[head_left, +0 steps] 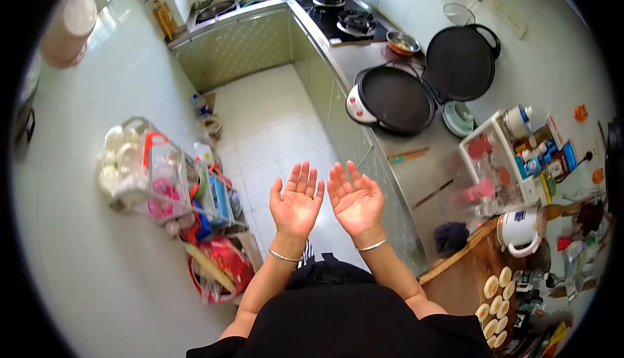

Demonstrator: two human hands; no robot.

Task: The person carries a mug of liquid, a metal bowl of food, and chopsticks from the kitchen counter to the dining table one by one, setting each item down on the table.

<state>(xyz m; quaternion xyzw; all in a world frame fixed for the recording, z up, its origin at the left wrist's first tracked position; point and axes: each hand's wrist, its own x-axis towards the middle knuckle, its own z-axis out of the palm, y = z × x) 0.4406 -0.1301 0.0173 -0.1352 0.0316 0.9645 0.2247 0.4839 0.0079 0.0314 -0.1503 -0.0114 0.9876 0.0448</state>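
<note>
Both palms face up in front of my body, above the tiled floor. My left hand [296, 204] is open and holds nothing, its fingers stretched out. Beside it, with a small gap between them, my right hand [355, 202] is open too, palm bare. A silver bangle circles each wrist. The counter lies to the right of my right hand. On it stands an electric griddle [396, 98] with its round black lid [460, 63] raised. Chopsticks [409, 155] lie on the counter in front of the griddle.
On the right are a white shelf [504, 156], a white kettle [522, 228] and a wooden board [469, 273] with several pale dough rounds [496, 305]. A gas stove [344, 23] and sink [216, 10] stand at the back. A storage rack [153, 176] lines the left wall above a red bag [227, 264].
</note>
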